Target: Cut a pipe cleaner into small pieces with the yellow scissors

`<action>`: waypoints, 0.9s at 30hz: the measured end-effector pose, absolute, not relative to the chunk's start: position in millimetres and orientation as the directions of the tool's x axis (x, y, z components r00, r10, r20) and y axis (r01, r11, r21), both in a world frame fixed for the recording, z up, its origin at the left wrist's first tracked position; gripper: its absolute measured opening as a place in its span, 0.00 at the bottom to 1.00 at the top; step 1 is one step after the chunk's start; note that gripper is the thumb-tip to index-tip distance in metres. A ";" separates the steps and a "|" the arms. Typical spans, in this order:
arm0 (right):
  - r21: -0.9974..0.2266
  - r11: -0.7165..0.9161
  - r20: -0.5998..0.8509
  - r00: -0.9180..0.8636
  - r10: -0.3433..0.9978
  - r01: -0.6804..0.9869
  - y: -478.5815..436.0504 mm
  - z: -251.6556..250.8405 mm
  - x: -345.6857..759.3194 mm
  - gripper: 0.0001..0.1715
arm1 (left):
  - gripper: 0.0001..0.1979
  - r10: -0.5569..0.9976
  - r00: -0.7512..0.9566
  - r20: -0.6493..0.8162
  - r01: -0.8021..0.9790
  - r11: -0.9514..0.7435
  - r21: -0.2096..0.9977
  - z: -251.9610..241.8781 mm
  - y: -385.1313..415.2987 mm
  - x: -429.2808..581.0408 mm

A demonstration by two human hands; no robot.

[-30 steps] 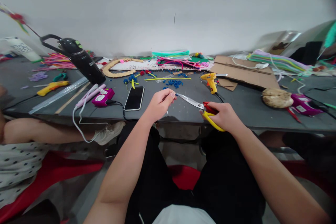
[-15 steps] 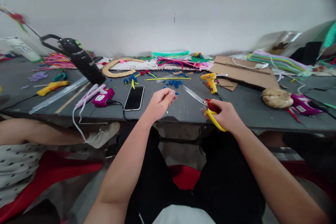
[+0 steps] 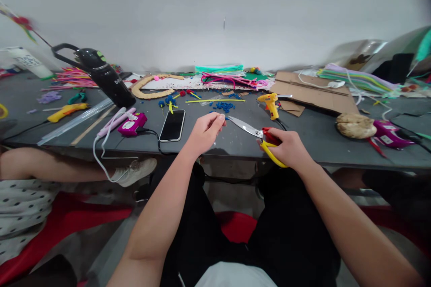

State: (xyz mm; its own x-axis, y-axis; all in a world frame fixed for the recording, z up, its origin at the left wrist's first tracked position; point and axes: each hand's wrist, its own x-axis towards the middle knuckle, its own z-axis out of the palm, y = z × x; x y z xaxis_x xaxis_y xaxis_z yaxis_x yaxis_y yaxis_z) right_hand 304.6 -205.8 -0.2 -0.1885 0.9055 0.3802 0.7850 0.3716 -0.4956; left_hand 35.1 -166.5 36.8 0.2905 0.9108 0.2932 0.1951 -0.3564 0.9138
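At the far left, another person's bare forearm (image 3: 50,168) lies below the edge of the grey worktable (image 3: 235,141). On the table stand a tilted black flask with a loop handle (image 3: 104,76), a magenta plastic gadget on a cable (image 3: 132,124) and a black smartphone lying face up (image 3: 172,125).

Just right of the phone, the person's left hand (image 3: 204,132) hovers over the table's near edge, thumb and fingertips pinched narrow. Whatever they pinch is too small to make out.

The steel-bladed scissors with red and yellow handles (image 3: 249,128) have swung. Half a second ago their tip pointed up and away toward the blue scraps; now it has dropped back to just beside the left fingertips, so blade and pinch meet again. Their long axis runs nearly level across the table, tip to the left and slightly away, handles to the right. The blades look closed or almost so.

The right hand (image 3: 289,148) wraps tightly around the handles. Behind it lie a yellow glue gun (image 3: 270,104) and flat brown cardboard (image 3: 310,92).
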 end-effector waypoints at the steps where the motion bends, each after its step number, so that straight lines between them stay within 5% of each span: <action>1: -0.489 0.373 0.383 -0.190 0.904 0.788 -205.6 -0.4 304.6 0.12 | 0.19 0.912 0.290 0.292 0.200 -0.356 0.913 36.6 -166.5 35.3; 18: -0.446 0.336 0.363 -0.175 0.915 0.830 -203.8 0.1 304.2 0.11 | 0.20 0.914 0.290 0.282 0.197 -0.346 0.918 32.0 -163.9 36.3; 27: -0.548 0.319 0.322 -0.157 0.934 0.773 -207.7 3.5 301.7 0.16 | 0.20 0.915 0.273 0.297 0.249 -0.365 0.897 32.3 -164.5 35.5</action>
